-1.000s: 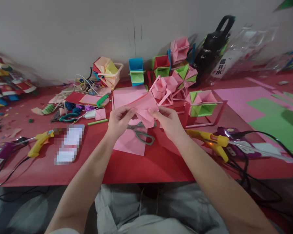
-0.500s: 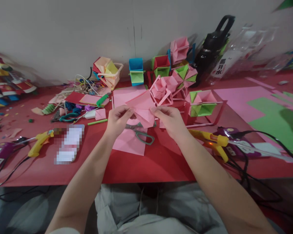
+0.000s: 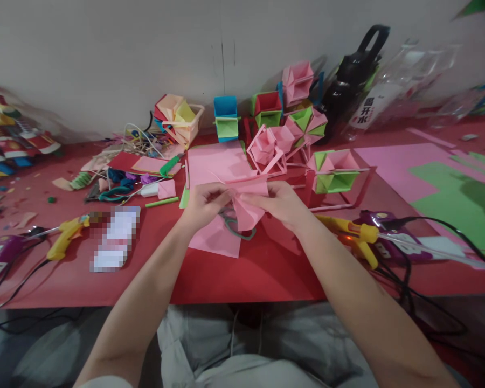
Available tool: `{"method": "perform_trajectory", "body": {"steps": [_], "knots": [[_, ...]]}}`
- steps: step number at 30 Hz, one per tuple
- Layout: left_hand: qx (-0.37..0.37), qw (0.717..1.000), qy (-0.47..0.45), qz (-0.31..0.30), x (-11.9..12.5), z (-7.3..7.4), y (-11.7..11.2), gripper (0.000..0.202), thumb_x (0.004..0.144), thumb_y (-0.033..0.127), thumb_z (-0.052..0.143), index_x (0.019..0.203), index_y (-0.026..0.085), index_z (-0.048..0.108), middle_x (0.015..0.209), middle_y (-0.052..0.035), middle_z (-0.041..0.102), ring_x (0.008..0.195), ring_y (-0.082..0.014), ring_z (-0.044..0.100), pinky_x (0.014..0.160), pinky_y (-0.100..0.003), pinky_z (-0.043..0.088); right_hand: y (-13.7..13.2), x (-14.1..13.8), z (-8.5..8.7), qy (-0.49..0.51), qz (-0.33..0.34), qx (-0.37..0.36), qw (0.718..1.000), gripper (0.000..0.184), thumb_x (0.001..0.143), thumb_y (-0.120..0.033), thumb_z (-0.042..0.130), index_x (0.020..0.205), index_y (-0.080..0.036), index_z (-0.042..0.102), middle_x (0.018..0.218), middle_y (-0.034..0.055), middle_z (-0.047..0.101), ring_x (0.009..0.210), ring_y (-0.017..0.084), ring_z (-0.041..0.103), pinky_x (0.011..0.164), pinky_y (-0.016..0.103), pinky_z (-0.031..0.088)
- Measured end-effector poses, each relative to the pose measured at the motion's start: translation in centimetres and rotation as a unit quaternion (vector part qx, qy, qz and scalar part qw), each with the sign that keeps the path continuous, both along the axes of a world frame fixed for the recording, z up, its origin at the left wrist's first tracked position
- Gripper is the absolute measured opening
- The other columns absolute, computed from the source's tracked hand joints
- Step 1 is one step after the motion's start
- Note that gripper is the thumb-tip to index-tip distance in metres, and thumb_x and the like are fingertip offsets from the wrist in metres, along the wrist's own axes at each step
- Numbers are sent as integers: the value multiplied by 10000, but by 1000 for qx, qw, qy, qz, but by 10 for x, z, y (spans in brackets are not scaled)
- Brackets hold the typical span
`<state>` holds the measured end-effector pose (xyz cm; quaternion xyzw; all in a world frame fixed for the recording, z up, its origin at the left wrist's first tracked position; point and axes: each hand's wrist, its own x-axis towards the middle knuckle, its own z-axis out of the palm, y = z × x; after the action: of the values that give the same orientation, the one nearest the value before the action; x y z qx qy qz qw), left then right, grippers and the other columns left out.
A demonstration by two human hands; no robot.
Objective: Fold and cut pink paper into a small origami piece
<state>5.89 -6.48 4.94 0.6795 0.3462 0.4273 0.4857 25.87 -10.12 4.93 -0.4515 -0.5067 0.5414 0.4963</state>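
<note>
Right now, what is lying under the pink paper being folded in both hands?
Under the folded pink paper, green-handled scissors lie on a flat pink sheet on the red table. Only the handle loops show; the blades are covered by the paper and the left hand.

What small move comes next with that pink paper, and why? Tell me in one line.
Probably press the fold flat between the fingertips. Both the left hand and the right hand pinch the half-folded pink paper piece in the air above the scissors, and its flaps fan out loosely instead of lying creased.
</note>
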Motion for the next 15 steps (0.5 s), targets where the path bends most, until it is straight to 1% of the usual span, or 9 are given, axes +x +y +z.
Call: {"method": "perform_trajectory", "body": {"steps": [3, 5, 8, 11, 13, 15], "knots": [[-40, 999, -9, -35, 4, -2, -2, 356, 800, 491, 754, 733, 145, 709, 634, -29, 663, 579, -141, 644, 554, -243, 546, -3, -5, 4, -18, -1, 7, 1000, 319, 649, -389, 888, 896, -198, 820, 896, 49, 802, 902, 249, 742, 848, 379, 582], [-51, 998, -9, -41, 4, -1, -3, 351, 796, 489, 758, 744, 144, 712, 644, -29, 663, 585, -140, 647, 561, -245, 552, -4, -7, 5, -37, -6, 9, 999, 284, 662, -389, 882, 859, -194, 819, 868, 47, 799, 893, 247, 742, 835, 373, 584], [-32, 999, 2, -23, 1, 1, -1, 322, 803, 452, 758, 720, 146, 706, 631, -22, 648, 575, -123, 622, 547, -224, 527, -3, -5, 5, -52, -13, 2, 999, 291, 677, -409, 876, 863, -192, 820, 857, 49, 796, 851, 237, 737, 779, 355, 582], [-5, 1000, 10, -5, -3, 3, 2, 297, 821, 403, 741, 680, 146, 692, 608, -15, 630, 565, -105, 591, 536, -202, 494, -1, -1, 2, -64, 4, 0, 998, 301, 701, -429, 864, 888, -197, 820, 884, 56, 795, 843, 226, 726, 759, 337, 567], [1, 1000, 12, 3, -5, 3, 4, 278, 826, 378, 730, 678, 145, 693, 612, -15, 632, 572, -103, 588, 546, -201, 494, 0, 1, 0, -72, 17, 4, 997, 292, 705, -446, 860, 850, -198, 815, 861, 51, 786, 831, 216, 715, 753, 325, 555], [-1, 1000, 14, 12, -7, 4, 5, 265, 822, 370, 727, 683, 147, 696, 614, -15, 634, 572, -107, 589, 550, -208, 497, 0, 1, 0, -78, 10, 7, 997, 308, 694, -475, 861, 802, -192, 802, 803, 40, 766, 795, 208, 695, 723, 318, 544]]}}
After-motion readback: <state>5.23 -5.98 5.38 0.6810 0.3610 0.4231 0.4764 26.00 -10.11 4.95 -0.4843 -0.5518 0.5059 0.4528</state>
